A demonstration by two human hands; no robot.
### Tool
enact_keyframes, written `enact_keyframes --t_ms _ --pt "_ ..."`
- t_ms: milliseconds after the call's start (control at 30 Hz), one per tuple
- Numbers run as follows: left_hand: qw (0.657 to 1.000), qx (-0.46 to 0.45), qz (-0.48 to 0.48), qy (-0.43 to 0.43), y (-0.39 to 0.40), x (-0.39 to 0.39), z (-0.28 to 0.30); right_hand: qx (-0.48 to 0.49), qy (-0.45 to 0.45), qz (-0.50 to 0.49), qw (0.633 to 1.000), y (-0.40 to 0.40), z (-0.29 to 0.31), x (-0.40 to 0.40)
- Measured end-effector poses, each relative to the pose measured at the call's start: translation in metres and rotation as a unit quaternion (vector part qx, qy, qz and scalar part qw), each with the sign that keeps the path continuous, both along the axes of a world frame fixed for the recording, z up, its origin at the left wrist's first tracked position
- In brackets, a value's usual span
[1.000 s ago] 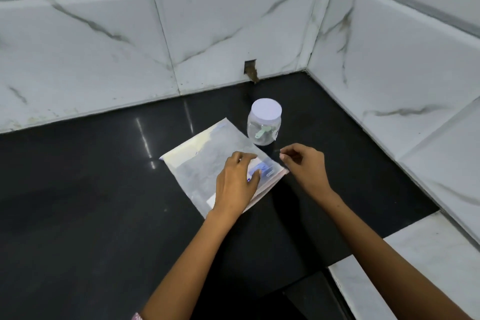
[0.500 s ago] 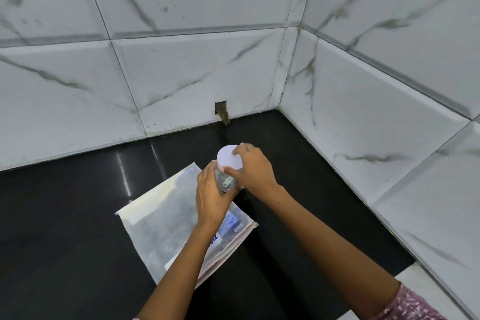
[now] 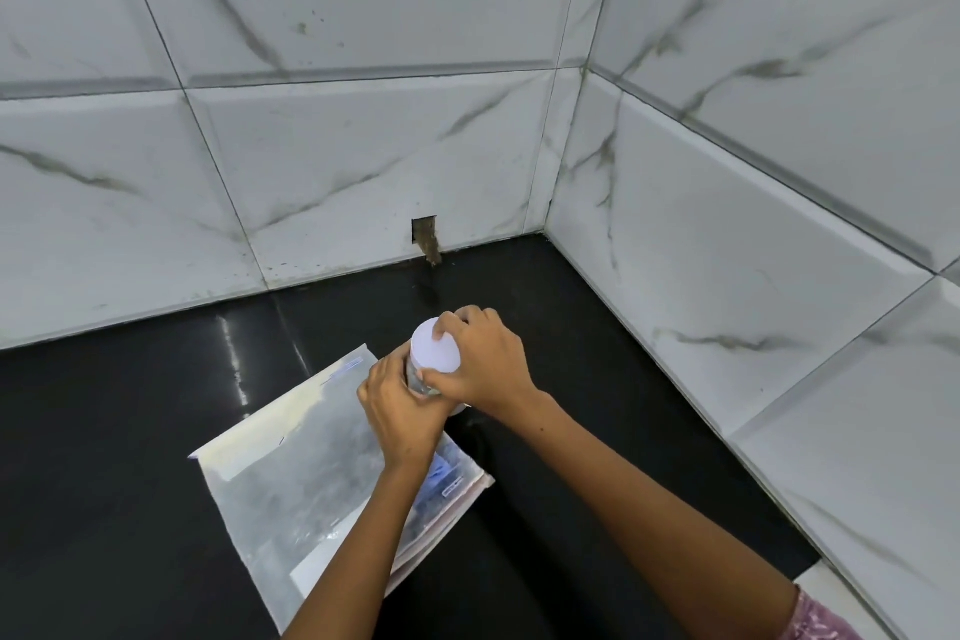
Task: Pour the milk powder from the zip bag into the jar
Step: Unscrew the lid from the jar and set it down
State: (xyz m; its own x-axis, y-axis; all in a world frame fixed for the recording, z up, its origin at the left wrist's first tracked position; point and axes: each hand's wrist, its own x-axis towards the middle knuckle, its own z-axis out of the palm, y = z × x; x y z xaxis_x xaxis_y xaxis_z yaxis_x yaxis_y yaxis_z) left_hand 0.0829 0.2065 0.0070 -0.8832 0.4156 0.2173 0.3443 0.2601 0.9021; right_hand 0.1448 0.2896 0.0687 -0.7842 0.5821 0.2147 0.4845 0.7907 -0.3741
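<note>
A small clear jar with a white lid stands on the black counter at the far right corner of the zip bag. My left hand wraps around the jar's body from the left. My right hand grips the lid from the right, fingers curled over its rim. The lid sits on the jar. The zip bag lies flat on the counter, clear and pale, with a printed blue patch near its right end; my left forearm crosses over it.
White marble-pattern tiled walls close the counter at the back and right, meeting in a corner. A small square hole with brown debris sits at the base of the back wall. A pink sleeve shows at bottom right.
Both hands left the zip bag and took hold of the jar, left on its body, right on its lid. The camera view has tilted up and come closer.
</note>
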Motion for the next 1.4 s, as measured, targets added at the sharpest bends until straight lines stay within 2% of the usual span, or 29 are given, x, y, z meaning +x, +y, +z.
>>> enact_keyframes --t_ms 100,167,300,367,533,600,700,867,1000,1067,1200,1333,1400 --pt "1.0 -0.017 -0.019 0.011 -0.001 -0.006 -0.001 -0.093 -0.038 0.094 0.99 0.02 0.015 0.007" --pt "0.999 -0.029 -0.031 0.012 -0.001 -0.008 0.001 -0.145 -0.068 0.121 0.98 0.03 0.026 0.009" --pt "0.999 -0.023 -0.028 0.024 -0.002 -0.009 -0.001 -0.008 -0.17 0.012 0.985 0.014 0.025 -0.009" --pt "0.999 -0.031 -0.026 0.011 -0.001 -0.008 -0.002 0.031 -0.199 -0.003 0.98 0.007 0.024 -0.016" --pt "0.999 -0.046 -0.012 0.003 -0.002 -0.007 -0.002 -0.068 -0.209 0.131 0.967 0.02 0.044 -0.018" --pt "0.999 -0.041 -0.015 0.009 -0.001 -0.007 -0.003 -0.07 -0.22 0.07 0.97 0.016 0.042 -0.018" --pt "0.999 -0.036 -0.014 0.013 0.0 -0.007 -0.005 -0.012 -0.245 -0.041 0.969 0.007 0.034 -0.019" --pt "0.999 -0.039 -0.004 -0.022 0.001 -0.007 -0.009 -0.08 -0.2 0.074 0.974 0.013 0.046 -0.021" --pt "0.999 -0.036 -0.003 -0.003 0.002 -0.008 -0.01 -0.007 -0.242 0.006 0.97 0.001 0.034 -0.023" --pt "0.999 -0.033 -0.001 -0.005 0.002 -0.007 -0.01 0.021 -0.236 0.006 0.971 0.003 0.033 -0.023" --pt "0.999 -0.033 -0.002 -0.012 -0.001 -0.007 -0.008 -0.057 -0.211 0.114 0.969 0.015 0.04 -0.022" --pt "0.999 -0.035 -0.005 -0.016 0.0 -0.006 -0.006 -0.002 -0.234 0.01 0.972 0.009 0.032 -0.023" --pt "0.999 -0.046 -0.004 -0.028 0.0 -0.005 -0.005 0.006 -0.231 0.021 0.973 0.012 0.035 -0.024"
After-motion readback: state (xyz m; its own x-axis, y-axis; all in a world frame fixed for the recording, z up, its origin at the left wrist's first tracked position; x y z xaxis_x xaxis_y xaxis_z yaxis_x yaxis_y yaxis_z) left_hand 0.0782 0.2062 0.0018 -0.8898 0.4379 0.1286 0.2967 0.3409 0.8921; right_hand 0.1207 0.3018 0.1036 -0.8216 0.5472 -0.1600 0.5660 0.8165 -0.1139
